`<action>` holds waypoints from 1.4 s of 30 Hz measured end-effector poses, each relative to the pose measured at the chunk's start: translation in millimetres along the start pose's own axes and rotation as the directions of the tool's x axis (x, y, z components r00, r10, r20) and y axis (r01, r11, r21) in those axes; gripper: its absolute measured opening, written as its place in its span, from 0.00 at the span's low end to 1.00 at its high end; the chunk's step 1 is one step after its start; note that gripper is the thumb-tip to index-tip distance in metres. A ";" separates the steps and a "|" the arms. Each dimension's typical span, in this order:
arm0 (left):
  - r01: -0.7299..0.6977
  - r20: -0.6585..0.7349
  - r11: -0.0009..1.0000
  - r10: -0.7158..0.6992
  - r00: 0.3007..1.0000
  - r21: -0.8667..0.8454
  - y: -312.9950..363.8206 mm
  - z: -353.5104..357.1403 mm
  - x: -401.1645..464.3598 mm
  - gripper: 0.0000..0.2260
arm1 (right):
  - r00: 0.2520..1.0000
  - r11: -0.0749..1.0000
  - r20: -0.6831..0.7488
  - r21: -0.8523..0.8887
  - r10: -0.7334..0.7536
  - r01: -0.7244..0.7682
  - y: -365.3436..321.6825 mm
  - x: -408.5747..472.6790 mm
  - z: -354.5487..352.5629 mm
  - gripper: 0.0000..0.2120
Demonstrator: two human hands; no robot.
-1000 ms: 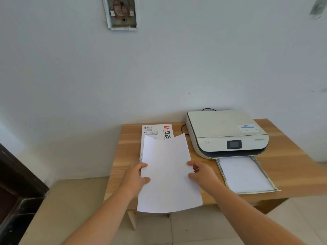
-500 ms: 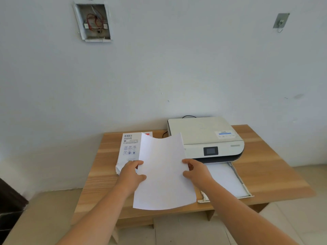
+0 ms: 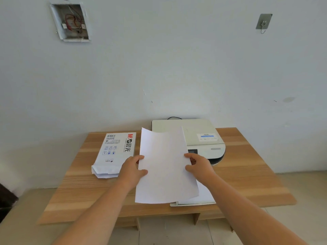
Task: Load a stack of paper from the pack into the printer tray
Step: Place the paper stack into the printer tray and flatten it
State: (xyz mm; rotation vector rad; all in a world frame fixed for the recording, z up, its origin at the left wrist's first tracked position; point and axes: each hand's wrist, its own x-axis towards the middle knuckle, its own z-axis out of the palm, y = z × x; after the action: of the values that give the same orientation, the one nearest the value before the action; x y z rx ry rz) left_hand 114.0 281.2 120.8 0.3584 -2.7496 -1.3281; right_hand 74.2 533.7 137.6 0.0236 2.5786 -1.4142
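Though tilted, paper stack (image 3: pixel 164 167) lengthwise away.

Matt white paper sheets (image 3: pixel 164 167), a smooth off-white plastic printer (image 3: pixel 203 131), a printed white paper pack (image 3: pixel 115 152) and a grained light wooden table (image 3: pixel 247 174) are seen.

Pale wall (image 3: pixel 177 68), open electrical box (image 3: pixel 71 23), adhesive hook (image 3: pixel 263 22); wooden table (image 3: pixel 247 174); beige tiled floor (image 3: pixel 304 200).
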 end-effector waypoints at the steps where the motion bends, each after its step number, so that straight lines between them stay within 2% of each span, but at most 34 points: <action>1: -0.007 -0.002 1.000 0.007 1.000 -0.004 2.5 4.3 0.5 0.24 | 1.000 1.000 -0.006 0.003 0.002 -0.002 2.7 1.7 -4.7 0.23; 23: -0.068 0.129 0.987 0.087 0.988 -0.144 35.4 65.1 72.9 0.22 | 0.986 0.996 -0.141 0.012 0.091 -0.090 26.6 47.0 -61.4 0.22; 30: -0.035 0.129 0.990 0.052 0.990 -0.135 47.9 97.3 73.2 0.21 | 0.988 0.993 -0.104 0.040 0.118 -0.114 55.2 63.0 -83.5 0.24; 42: 0.099 0.054 0.987 -0.093 0.994 -0.123 78.5 148.5 62.8 0.20 | 0.997 0.998 0.052 0.023 0.062 -0.064 94.3 92.9 -134.9 0.22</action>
State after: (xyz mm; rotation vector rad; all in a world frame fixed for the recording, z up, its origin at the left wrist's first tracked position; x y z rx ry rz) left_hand 15.2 426.9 86.7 0.4615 -2.7003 -1.5440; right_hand -29.0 690.0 112.5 0.0706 2.4964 -1.4052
